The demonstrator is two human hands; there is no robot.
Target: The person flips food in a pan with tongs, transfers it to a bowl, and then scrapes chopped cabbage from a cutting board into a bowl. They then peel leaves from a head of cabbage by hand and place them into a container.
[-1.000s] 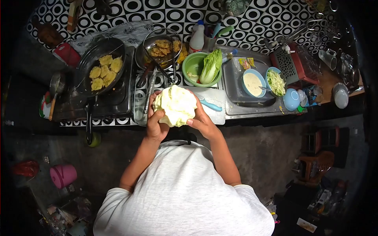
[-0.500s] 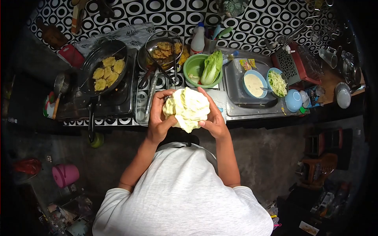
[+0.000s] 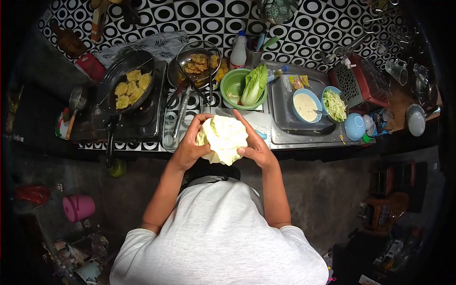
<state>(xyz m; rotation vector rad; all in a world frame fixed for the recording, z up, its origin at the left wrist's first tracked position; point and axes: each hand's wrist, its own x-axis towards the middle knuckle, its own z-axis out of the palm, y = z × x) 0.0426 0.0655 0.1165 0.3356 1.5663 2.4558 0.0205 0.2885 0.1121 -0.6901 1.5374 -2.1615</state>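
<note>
A pale cabbage [image 3: 222, 138] is held up in front of my body, between both hands at the counter's front edge. My left hand [image 3: 191, 145] wraps its left side, the thumb pressed on the near face. On the right side my right hand [image 3: 255, 145] grips it, thumb on the front and fingers behind. Just beyond, a green bowl [image 3: 229, 83] holds a leafy green vegetable [image 3: 255, 85]. Part of a cutting board [image 3: 259, 123] shows behind my right hand.
Fritters lie in a black pan [image 3: 110, 90] on the stove at left. Behind stands a strainer bowl [image 3: 173, 76] of fried pieces. A bowl of batter [image 3: 305, 105] and a bowl of shredded vegetable [image 3: 335, 105] stand at right, near a red rack [image 3: 363, 85].
The cabbage has turned between my hands and come slightly lower, toward my body. Both hands remain around it, and my left hand has shifted a little.
</note>
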